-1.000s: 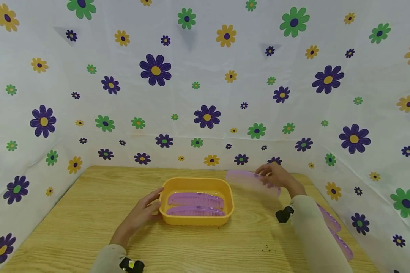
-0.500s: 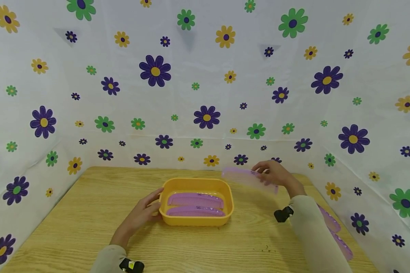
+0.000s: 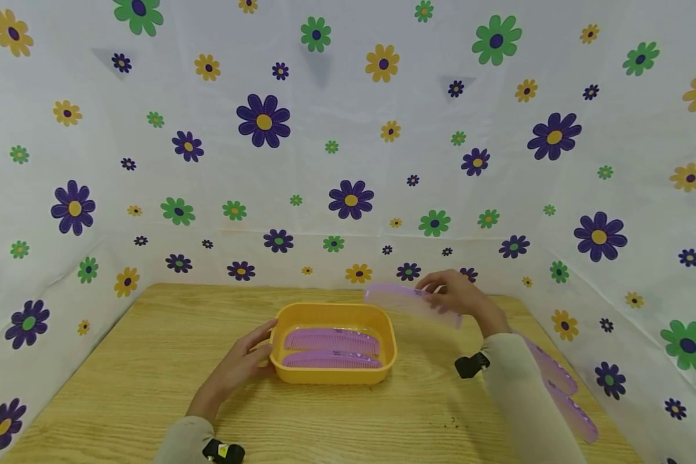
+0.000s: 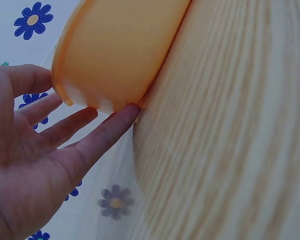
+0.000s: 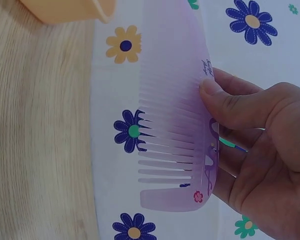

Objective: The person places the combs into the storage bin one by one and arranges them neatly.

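I see the right hand [image 3: 461, 296] pinching a comb [image 3: 391, 296] right of the box [image 3: 336, 377]; the straight-fingered left hand [image 3: 238, 367] touches the box — inner combs [image 3: 332, 360], head view only.

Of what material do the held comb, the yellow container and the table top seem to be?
Held comb: probably plastic, smooth; its milky, translucent lilac body suggests it.
Yellow container: likely moulded plastic, slightly glossy, with even colour and rounded corners.
Table top: wood or wood-look laminate, fairly matte; grain lines show, but may be printed.
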`<action>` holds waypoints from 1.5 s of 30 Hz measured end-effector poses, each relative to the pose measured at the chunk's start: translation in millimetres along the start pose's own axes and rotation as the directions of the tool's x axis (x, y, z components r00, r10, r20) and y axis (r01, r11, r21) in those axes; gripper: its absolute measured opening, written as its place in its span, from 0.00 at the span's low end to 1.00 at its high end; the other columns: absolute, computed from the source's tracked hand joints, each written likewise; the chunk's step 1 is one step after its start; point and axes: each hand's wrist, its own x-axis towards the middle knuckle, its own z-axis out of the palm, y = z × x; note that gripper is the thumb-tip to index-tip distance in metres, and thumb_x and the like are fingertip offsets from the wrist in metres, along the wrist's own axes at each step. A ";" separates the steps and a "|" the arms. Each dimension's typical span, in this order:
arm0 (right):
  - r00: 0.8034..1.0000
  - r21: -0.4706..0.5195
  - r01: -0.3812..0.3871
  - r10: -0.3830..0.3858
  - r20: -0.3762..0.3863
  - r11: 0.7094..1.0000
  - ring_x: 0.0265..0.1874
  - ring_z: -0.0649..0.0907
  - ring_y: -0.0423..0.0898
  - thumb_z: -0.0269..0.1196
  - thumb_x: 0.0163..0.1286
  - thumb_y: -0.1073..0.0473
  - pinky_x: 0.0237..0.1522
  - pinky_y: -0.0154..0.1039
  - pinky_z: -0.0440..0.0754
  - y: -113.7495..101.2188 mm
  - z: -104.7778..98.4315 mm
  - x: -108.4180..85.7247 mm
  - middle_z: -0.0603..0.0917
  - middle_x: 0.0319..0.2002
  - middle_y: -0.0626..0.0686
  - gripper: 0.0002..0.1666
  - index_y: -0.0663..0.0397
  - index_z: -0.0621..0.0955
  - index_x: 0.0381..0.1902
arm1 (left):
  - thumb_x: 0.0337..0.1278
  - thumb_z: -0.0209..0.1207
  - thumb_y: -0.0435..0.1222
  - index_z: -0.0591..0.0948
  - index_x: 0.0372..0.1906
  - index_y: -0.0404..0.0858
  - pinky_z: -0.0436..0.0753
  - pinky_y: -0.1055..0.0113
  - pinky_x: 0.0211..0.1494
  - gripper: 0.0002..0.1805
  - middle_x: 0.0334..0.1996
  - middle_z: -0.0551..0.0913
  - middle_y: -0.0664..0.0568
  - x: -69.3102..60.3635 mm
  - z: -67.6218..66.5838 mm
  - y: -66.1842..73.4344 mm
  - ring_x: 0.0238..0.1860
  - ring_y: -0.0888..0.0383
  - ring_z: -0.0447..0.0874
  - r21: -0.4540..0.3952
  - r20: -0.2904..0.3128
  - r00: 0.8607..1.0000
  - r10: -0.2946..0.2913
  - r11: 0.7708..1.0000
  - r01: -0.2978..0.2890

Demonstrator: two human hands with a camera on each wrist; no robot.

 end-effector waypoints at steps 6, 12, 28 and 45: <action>1.000 -0.004 0.004 -0.004 -0.017 1.000 0.36 0.86 0.47 0.63 0.73 0.68 0.39 0.40 0.92 -6.1 6.4 1.8 0.86 0.48 0.64 0.15 0.59 0.85 0.55 | 0.82 0.45 0.36 0.56 0.83 0.42 0.87 0.50 0.62 0.31 0.81 0.55 0.33 -0.3 -0.4 0.6 0.75 0.30 0.67 0.005 -0.001 1.000 -0.001 1.000 0.001; 1.000 0.016 0.025 -0.025 -0.009 1.000 0.35 0.85 0.47 0.62 0.73 0.68 0.40 0.41 0.92 -12.4 11.9 5.8 0.86 0.48 0.65 0.15 0.61 0.85 0.56 | 0.82 0.46 0.36 0.56 0.83 0.43 0.86 0.50 0.62 0.31 0.81 0.55 0.33 -0.3 -0.1 1.4 0.75 0.31 0.67 0.011 -0.007 1.000 -0.004 1.000 0.004; 0.999 0.061 0.031 -0.032 0.016 0.998 0.35 0.86 0.47 0.63 0.73 0.68 0.39 0.39 0.92 -27.1 28.7 18.3 0.86 0.48 0.63 0.14 0.60 0.85 0.54 | 0.82 0.46 0.36 0.56 0.83 0.42 0.87 0.50 0.61 0.31 0.81 0.55 0.32 0.6 0.4 0.8 0.75 0.30 0.66 0.001 -0.006 1.000 -0.001 1.000 0.001; 0.997 0.080 0.047 -0.051 0.057 0.996 0.33 0.85 0.46 0.64 0.72 0.68 0.38 0.40 0.92 -39.8 47.1 29.9 0.87 0.46 0.62 0.14 0.59 0.86 0.53 | 0.81 0.46 0.37 0.56 0.83 0.44 0.86 0.49 0.63 0.31 0.82 0.53 0.34 -2.4 0.7 3.5 0.76 0.31 0.65 0.012 -0.013 1.000 -0.008 1.000 0.008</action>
